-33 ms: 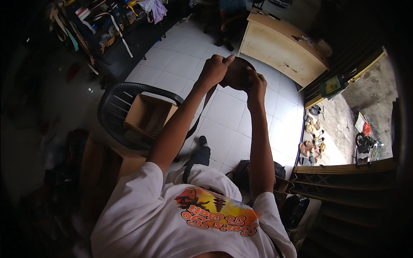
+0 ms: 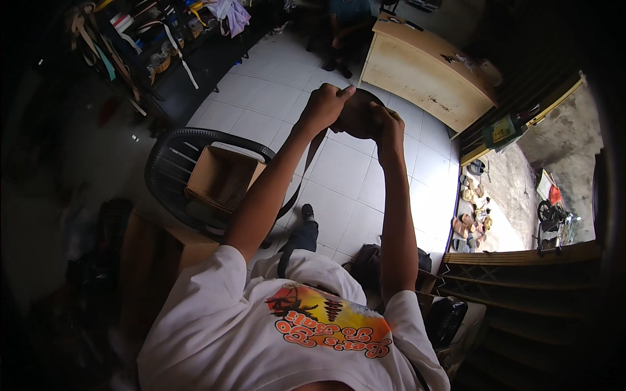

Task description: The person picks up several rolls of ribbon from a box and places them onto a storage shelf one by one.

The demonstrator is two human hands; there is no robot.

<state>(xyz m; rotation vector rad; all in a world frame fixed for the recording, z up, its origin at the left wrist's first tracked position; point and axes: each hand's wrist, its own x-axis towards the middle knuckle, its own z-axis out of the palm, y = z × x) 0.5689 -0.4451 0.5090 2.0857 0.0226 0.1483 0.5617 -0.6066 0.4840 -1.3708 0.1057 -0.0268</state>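
Note:
Out in front of me, both arms are stretched away and hold up a dark brown, round, flat thing. It could be a small round bag or a coiled strap; the dim light hides which. My left hand is closed on its left edge, thumb on the upper rim. On the right edge, my right hand is closed too, with the fingers partly hidden. A long dark strap hangs from beside my left hand and passes behind my left forearm.
An open cardboard box sits on a black plastic chair at left. A wooden desk stands far right, near a seated person. Straps hang from a dark rack. Shoes line the doorway. A dark bag lies below.
The surroundings have shifted very slightly leftward in view. Both hands keep their hold on the round brown thing.

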